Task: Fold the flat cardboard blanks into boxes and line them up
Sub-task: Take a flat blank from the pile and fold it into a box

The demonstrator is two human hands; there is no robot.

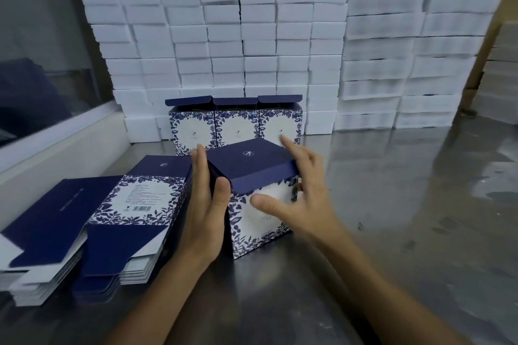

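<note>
Standing upright on the desk (392, 274), between both hands — the box (252, 204), navy lid flap folded over its top. Left hand (206, 213) flat against its left wall, thumb hooked on the front corner; right hand (302, 193) spread, fingers loose over the right edge and front face. Straight behind, touching-close, the row of three finished boxes (235, 123) — nearer the right hand's fingertips.

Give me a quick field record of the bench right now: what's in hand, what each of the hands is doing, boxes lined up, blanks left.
box in work: one blue floral box, standing on the steel table, navy lid flap folded down over the top
left hand: grips the box's left side, thumb on the front
right hand: fingers spread over the lid and the right side, blurred
lined-up boxes: three side by side behind it, top flaps open
flat blanks: two stacks at left
backdrop: white foam blocks stacked behind
</note>
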